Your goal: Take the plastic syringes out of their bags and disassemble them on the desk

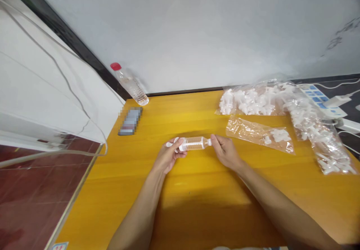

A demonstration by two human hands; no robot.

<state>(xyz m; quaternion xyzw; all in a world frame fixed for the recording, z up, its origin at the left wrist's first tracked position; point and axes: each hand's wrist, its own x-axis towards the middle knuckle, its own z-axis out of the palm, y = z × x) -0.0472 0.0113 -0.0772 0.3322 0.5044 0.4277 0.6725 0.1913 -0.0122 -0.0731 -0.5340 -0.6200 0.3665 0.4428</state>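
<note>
A small clear plastic bottle lies sideways just above the yellow table, held between both hands. My left hand is closed around its white pump end at the left. My right hand pinches the narrow white tip at the right. A clear bag with a few white parts lies just right of my right hand.
Two larger bags of white plastic parts lie at the back right and right. A white power strip sits beyond them. A water bottle with a red cap leans on the wall, with a phone nearby. White sheeting and a cable border the table's left.
</note>
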